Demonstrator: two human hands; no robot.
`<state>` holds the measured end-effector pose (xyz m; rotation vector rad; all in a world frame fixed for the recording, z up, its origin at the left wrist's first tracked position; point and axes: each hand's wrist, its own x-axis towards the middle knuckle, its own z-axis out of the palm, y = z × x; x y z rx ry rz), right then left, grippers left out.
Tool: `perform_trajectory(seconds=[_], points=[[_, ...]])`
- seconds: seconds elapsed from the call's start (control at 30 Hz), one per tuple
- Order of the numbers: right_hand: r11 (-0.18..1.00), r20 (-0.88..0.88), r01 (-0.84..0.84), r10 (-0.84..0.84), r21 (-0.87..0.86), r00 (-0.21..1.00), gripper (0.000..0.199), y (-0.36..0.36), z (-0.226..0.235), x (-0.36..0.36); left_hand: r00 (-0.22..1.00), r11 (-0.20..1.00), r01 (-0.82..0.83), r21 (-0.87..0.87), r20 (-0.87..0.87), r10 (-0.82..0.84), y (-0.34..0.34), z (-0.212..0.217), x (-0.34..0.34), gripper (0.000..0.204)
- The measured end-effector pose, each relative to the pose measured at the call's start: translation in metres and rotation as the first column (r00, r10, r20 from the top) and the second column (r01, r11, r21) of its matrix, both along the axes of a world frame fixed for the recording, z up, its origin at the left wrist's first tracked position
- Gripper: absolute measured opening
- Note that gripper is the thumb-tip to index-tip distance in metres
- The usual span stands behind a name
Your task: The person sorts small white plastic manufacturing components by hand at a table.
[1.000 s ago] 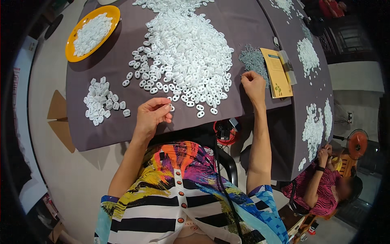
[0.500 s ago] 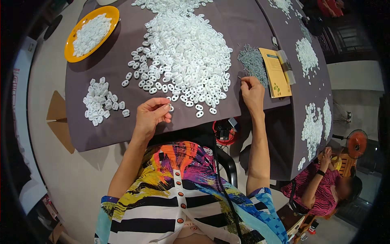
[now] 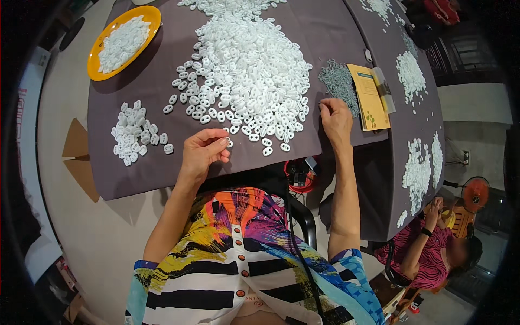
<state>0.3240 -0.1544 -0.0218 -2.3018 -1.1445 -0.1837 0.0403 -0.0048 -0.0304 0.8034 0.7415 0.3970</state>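
- Honestly, these little white plastic pieces (image 3: 249, 70) look about as light as anything gets: small, hard, oval bits with holes through them, heaped in a big pile in the middle of the grey-clothed surface (image 3: 135, 173).
- Stiff and smooth by the look of them, so probably a bit slippery. A fingertip pinch across the flat faces or the narrow edges seems the sensible hold. Not fragile, but easy to flick away or lose off the edge.
- Left hand (image 3: 201, 153) sits at the near edge of the pile, wrist bent, fingers curled in, thumb and forefinger pinched on one white piece (image 3: 229, 143) held just above the cloth.
- Right hand (image 3: 336, 120) is further right, forearm stretched straight out, fingers bunched down next to the heap of tiny grey parts (image 3: 338, 82). It looks to be picking at one, but whether anything is actually between the fingertips is too small to tell.
- A smaller batch of white pieces (image 3: 135, 135) lies well apart on the left, and an orange plate (image 3: 97, 54) with more of them sits at the far left corner.
- A yellow booklet (image 3: 368, 97) lies just beside the grey heap.
- More white piles (image 3: 417, 173) run along the right side, where another person (image 3: 428, 254) sits at the far end.
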Motion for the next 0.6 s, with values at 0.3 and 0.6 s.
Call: perform_trajectory(seconds=[0.3,0.6], points=[[0.980,-0.069,-0.096,0.085,-0.174,0.994,0.012,0.0061,0.0063,0.0075,1.000,1.000,-0.005,0.019,-0.009,0.005,-0.0001,-0.0017,-0.0005,0.013],[0.988,-0.100,-0.102,0.090,-0.117,0.991,0.008,0.0058,0.0066,0.0113,1.000,1.000,0.008,0.028,0.005,-0.008,0.0004,0.0000,-0.0013,0.013]])
